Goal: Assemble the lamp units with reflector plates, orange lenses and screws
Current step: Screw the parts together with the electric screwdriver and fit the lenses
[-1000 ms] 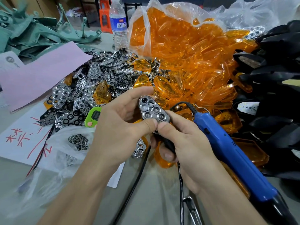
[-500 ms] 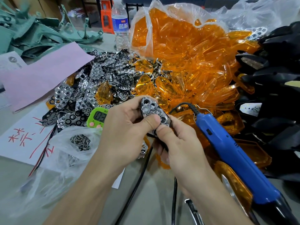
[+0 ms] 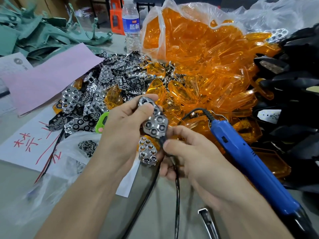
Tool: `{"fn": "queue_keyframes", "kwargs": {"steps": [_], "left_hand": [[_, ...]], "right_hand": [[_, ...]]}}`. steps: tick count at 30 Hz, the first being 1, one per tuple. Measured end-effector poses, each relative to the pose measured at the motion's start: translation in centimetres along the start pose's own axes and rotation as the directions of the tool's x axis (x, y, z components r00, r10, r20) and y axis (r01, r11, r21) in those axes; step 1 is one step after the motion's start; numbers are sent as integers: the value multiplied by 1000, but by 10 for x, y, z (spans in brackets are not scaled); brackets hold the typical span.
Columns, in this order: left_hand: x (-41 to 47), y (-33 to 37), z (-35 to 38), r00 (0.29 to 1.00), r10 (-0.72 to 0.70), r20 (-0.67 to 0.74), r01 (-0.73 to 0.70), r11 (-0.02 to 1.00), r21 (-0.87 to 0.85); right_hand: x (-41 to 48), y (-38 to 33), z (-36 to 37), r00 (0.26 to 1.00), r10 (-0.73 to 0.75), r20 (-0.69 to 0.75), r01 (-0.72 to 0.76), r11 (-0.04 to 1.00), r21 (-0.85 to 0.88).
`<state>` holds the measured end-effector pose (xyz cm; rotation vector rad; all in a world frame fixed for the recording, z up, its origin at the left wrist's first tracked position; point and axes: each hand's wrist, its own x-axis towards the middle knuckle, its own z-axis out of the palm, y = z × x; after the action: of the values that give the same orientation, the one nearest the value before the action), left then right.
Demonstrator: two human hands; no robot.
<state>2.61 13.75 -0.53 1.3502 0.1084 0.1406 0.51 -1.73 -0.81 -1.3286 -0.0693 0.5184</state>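
1. The lamp unit (image 3: 156, 122), a chrome reflector plate of hexagonal cells over a dark body, is held up at the centre of the scene. It sits just nearer than the heap of translucent orange plastic lenses (image 3: 198, 62).
2. No screw can be seen in the plate, so it is judged to be only seated. If it is pressed unevenly, it could be tilted in the body or slip off.
3. A black lead (image 3: 177, 187) hangs from the near end of the unit. It could be trapped under the plate or tugged loose if pulled hard.
4. The blue electric screwdriver (image 3: 250, 159) lies at the right, just beside the right forearm, and is gripped by neither hand. It could be knocked aside, or its cable snagged, when it is reached for.
5. The left hand (image 3: 124, 128) is wrapped around the unit from the left, with its thumb (image 3: 145, 109) laid on the far half of the plate.
6. The right hand (image 3: 195, 156) is closed in a pinch on the black lead, between thumb and forefinger. Its other fingers are curled, and it cannot be told whether the lead is gripped by them too.
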Motion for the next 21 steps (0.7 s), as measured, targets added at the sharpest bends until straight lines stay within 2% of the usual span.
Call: {"fn": "queue_keyframes", "kwargs": {"steps": [3,6,10,16,19,21], "left_hand": [[6,6,-6,997,-34,-72,27,995,-97],[9,11,-14,994,-49,-102,32,987,-160],[11,13,-18,996,-54,-75,43,988,-147],[9,7,-16,999,-52,-9,51,993,-110],[8,5,-12,999,-47,25,49,994,-97],[7,6,-12,998,-43,38,46,994,-101]], "right_hand": [[-5,-2,-8,979,117,167,-118,993,-9],[-9,-2,-5,963,127,238,-109,990,-85],[-8,5,3,994,59,90,-42,982,-186],[-4,14,12,996,-56,-74,29,946,-324],[-2,16,17,986,-98,-136,50,946,-319],[-2,16,16,988,-75,-134,33,956,-292]]}}
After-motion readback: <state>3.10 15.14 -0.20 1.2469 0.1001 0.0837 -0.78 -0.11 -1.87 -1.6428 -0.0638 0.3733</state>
